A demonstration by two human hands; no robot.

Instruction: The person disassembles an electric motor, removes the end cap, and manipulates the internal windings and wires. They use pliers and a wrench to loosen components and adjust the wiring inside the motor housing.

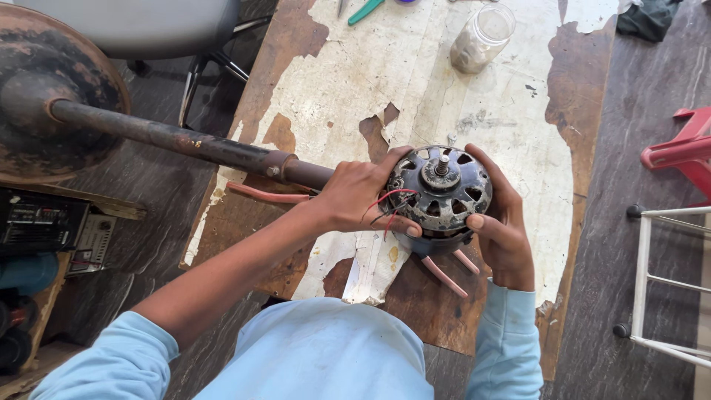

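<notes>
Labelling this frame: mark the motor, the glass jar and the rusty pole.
motor (442,194): head view, on its vented top cover.
glass jar (481,38): head view, mid side wall.
rusty pole (185,139): head view, middle of the shaft.

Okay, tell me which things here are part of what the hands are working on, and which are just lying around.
In hand:
- fan motor, gripped by left hand and right hand
- its red and black wires
- rusty stand pole

Lying about:
- glass jar
- green-handled tool
- red plastic chair
- white rack
</notes>
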